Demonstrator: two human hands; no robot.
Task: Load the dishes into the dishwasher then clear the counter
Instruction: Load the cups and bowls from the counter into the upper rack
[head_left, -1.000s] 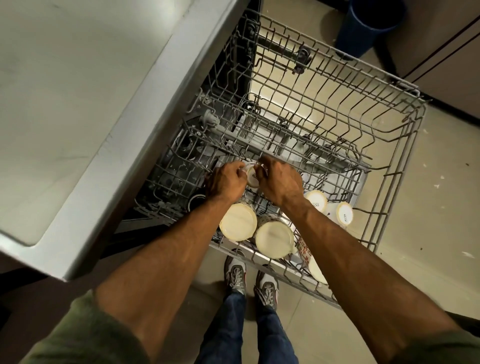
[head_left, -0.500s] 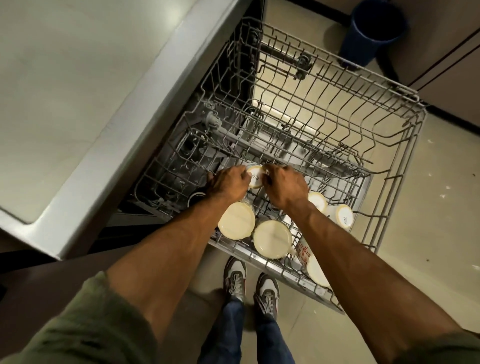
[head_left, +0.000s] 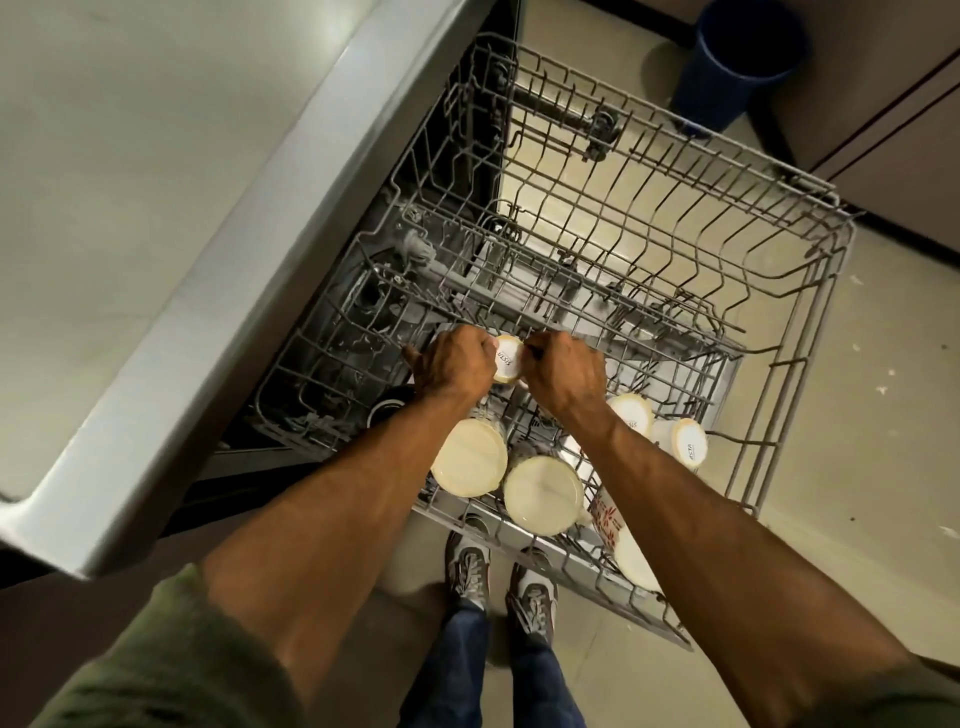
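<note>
Counter (head_left: 156, 182) pale, floor (head_left: 883, 415) beige, blue bin (head_left: 737, 62) beyond rack (head_left: 836, 249), left hand (head_left: 454, 364), right hand (head_left: 563, 371) both gripping cup (head_left: 508, 358)

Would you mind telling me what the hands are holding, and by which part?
A small white upturned cup, lettered base up, held by its sides between the left hand and the right hand.

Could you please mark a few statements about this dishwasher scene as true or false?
1. The left hand and the right hand both grip one small cup. True.
2. The pulled-out upper rack is full of plates. False: no plates show in it.
3. The two wide cups sit base up. True.
4. The blue bin stands in the upper rack. False: it stands on the floor.
</note>
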